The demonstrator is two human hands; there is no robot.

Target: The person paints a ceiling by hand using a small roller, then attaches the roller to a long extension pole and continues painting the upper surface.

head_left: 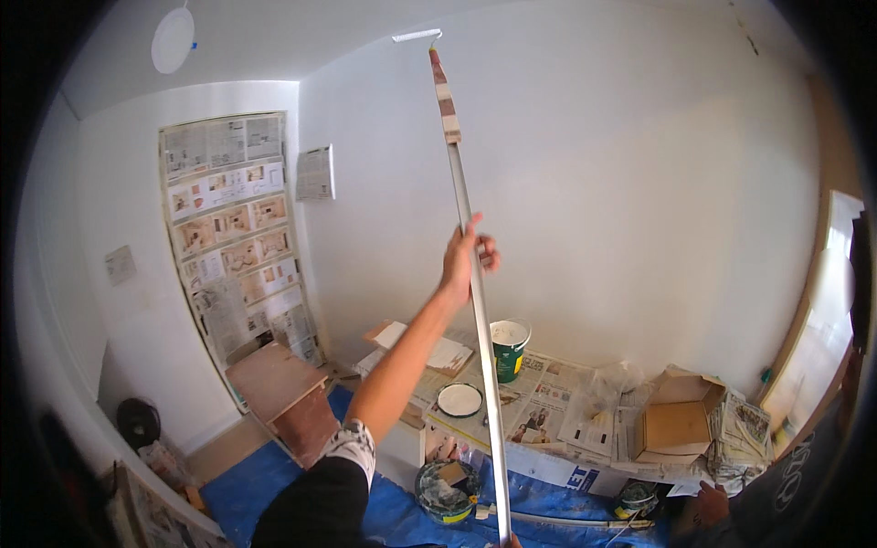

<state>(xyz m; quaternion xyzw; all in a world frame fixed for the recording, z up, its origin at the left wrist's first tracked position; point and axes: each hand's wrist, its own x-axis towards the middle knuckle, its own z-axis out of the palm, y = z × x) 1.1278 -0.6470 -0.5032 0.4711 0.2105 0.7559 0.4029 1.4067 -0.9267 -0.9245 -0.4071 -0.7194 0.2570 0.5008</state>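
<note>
1. White wall [594, 183] meets ceiling where my roller [417, 36] sits; I'd keep its pressure even.
2. My left hand [464, 260] is wrapped closed around the long pole [475, 301], mid-length.
3. My right hand [512, 542] barely shows at the pole's foot; grip unclear.

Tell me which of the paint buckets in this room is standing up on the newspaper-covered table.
The green paint bucket with white paint inside, beside the long metal pole. The other grey, paint-smeared bucket sits lower, on the blue floor sheet.

White walls [639, 183], newspaper-covered doorway [239, 237], blue floor sheet [265, 479].
</note>
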